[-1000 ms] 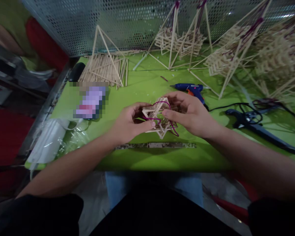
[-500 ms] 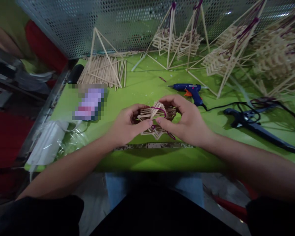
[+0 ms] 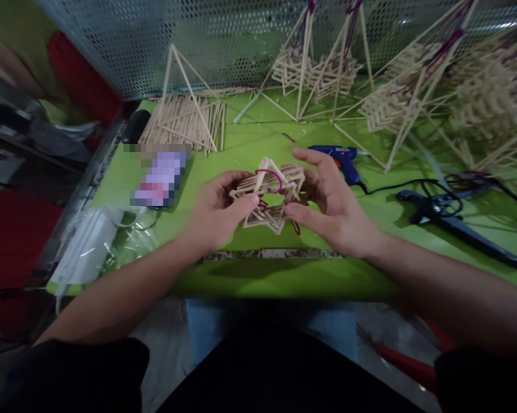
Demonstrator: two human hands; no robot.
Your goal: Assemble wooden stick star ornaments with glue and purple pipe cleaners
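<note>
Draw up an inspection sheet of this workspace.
Surface: green tabletop, mottled strip near its front edge.
Job's things: stick piece with purple cord.
Clutter: loose sticks, phone, glue gun, dark-handled tool.
Hands: left hand holds the stick piece; right hand has its thumb at the other side, grip unclear.
Cables: black cord from glue gun; white cable near phone.
Surroundings: perforated panel behind.
</note>
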